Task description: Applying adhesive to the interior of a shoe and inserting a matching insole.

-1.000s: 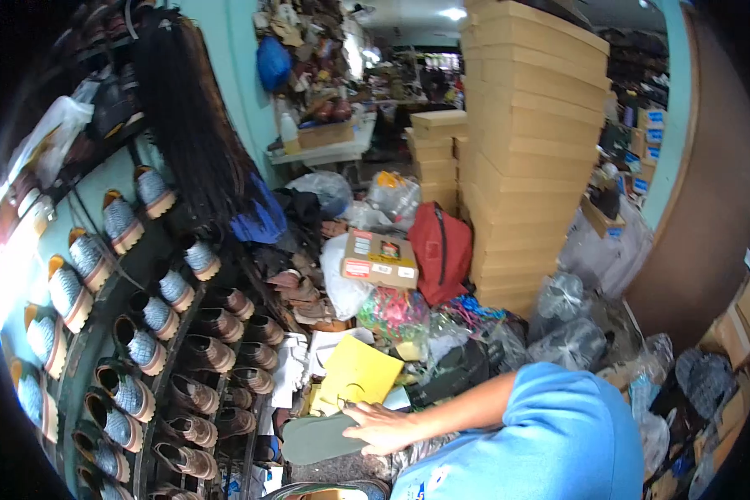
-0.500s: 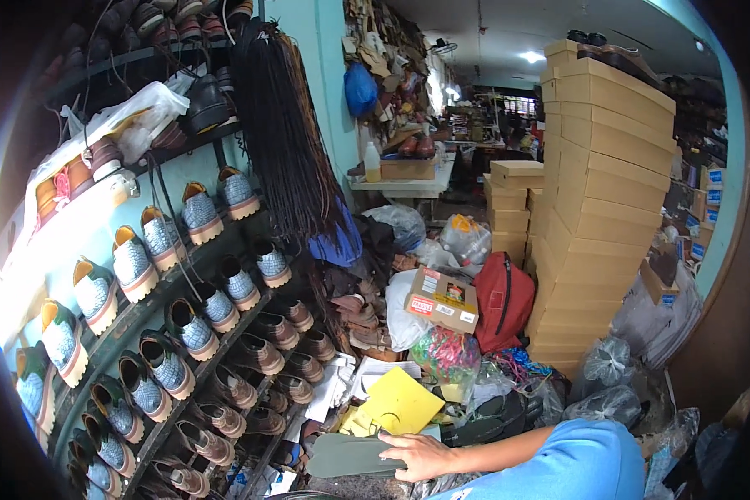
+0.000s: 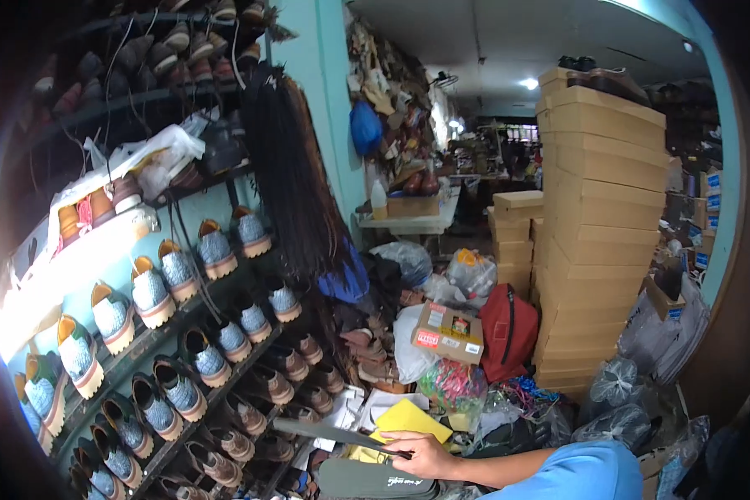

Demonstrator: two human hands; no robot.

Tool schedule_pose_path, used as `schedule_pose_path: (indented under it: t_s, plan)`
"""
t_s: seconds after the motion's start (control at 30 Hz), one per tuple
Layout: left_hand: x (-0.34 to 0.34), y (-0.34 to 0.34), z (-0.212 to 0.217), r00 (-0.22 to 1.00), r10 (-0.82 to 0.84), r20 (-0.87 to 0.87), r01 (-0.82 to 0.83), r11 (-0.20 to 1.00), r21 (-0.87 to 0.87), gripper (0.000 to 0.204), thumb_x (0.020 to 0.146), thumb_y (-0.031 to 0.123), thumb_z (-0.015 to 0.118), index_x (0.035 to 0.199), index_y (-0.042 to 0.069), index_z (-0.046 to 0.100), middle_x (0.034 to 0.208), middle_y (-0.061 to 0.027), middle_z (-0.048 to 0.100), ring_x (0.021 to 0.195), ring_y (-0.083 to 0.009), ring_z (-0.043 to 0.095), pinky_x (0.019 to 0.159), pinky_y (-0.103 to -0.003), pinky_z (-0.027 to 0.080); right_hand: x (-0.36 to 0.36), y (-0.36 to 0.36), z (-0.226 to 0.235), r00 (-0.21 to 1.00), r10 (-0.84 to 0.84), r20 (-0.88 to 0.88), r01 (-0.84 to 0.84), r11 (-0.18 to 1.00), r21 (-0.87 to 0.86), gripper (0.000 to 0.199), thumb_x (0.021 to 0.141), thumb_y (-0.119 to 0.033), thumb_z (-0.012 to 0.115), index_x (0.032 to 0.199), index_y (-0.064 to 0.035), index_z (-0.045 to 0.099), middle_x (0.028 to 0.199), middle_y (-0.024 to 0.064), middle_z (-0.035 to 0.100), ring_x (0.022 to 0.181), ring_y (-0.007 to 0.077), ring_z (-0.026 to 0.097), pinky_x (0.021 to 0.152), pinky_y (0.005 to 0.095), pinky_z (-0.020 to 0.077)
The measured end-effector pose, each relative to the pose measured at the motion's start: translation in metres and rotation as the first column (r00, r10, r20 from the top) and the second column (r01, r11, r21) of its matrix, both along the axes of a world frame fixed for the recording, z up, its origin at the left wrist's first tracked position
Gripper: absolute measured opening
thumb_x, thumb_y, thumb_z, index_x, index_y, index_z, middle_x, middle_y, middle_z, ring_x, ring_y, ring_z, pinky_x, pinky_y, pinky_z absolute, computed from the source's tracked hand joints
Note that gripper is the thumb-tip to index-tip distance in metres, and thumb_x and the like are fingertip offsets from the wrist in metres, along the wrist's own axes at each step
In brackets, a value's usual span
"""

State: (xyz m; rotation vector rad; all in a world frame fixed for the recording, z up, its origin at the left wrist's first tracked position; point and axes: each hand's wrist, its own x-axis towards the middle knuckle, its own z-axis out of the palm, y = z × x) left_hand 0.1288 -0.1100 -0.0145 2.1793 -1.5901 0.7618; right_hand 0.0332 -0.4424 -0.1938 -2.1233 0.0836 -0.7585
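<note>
One hand (image 3: 429, 457) shows at the bottom edge, forearm coming in from the lower right w/ a blue sleeve (image 3: 579, 475); can't tell for sure which hand it is, likely the right. Its grip is pinched on a thin dark flat piece (image 3: 333, 432), prob. a shoe sole or insole, held roughly level & pointing left, fingers closed over its right end. Other hand not in view. Just under the hand lies a dark green flat sole (image 3: 375, 481) at the bottom edge, apart from the held piece. Right behind the hand, a yellow sheet (image 3: 408, 417) on the floor pile, near white papers (image 3: 367, 408). Left side: slanted shoe rack (image 3: 154, 337) w/ rows of grey-blue shoes w/ tan soles up top, brown shoes lower down. A bundle of long black laces or cords (image 3: 287, 183) hangs by the teal wall. Mid floor: small cardboard box (image 3: 448, 332) on a white bag, red backpack (image 3: 508, 329) just beside it to the right, a clear bag of coloured bits (image 3: 452, 386) below the box. Right: tall stack of plain cardboard boxes (image 3: 600, 225), clear plastic bags (image 3: 612, 383) at its foot. Far back, a counter (image 3: 408, 221) carrying a bottle & a box at its edge.
</note>
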Motion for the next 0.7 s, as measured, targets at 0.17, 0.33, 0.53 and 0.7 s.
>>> schedule_pose_path:
  t_s: [0.17,0.33,0.53,0.7]
  plan:
    - [0.003,-0.033,0.040,0.979,-0.205,-0.005,0.205,0.976,0.068,0.055,0.071,0.015,0.086,0.121,0.001,0.067,0.142,-0.0241,0.058,0.133,-0.0442,0.054,0.111,-0.053,0.045,0.007,0.022,0.045,0.899,0.198,0.392,-0.038,0.925,-0.379,0.017,0.087,-0.005,0.074,0.104,-0.0016,0.072,0.111,0.0087,0.072,0.102,0.0252,0.072,0.107,0.0476,0.0553]
    - [0.014,-0.041,0.045,0.955,-0.093,-0.282,0.199,0.905,0.375,0.074,0.062,0.023,0.094,0.123,0.003,0.058,0.160,-0.0305,0.039,0.148,-0.0483,0.037,0.120,-0.056,0.034,0.007,0.050,0.079,0.697,0.507,0.507,-0.183,0.809,-0.558,0.022,0.084,-0.006,0.080,0.103,0.0018,0.071,0.111,0.0105,0.071,0.111,0.0289,0.070,0.114,0.0561,0.0493]
    - [0.004,-0.019,0.010,0.866,-0.042,-0.498,0.162,0.966,0.201,0.077,0.059,0.023,0.094,0.123,0.006,0.057,0.145,-0.0280,0.046,0.134,-0.0488,0.047,0.111,-0.053,0.043,0.009,0.074,0.094,0.669,0.553,0.496,-0.223,0.787,-0.576,0.021,0.086,-0.007,0.078,0.105,0.0009,0.072,0.113,0.0122,0.071,0.112,0.0332,0.070,0.112,0.0581,0.0499]
    - [0.030,0.032,-0.017,0.935,0.043,-0.352,-0.015,0.996,0.084,0.061,0.040,0.016,0.093,0.095,0.012,0.067,0.114,-0.0159,0.061,0.115,-0.0404,0.060,0.096,-0.049,0.052,0.010,0.079,0.060,0.862,0.472,0.185,-0.361,0.827,-0.430,0.041,0.075,-0.018,0.089,0.107,-0.0073,0.067,0.133,0.0170,0.063,0.129,0.0366,0.059,0.112,0.0581,0.0449]
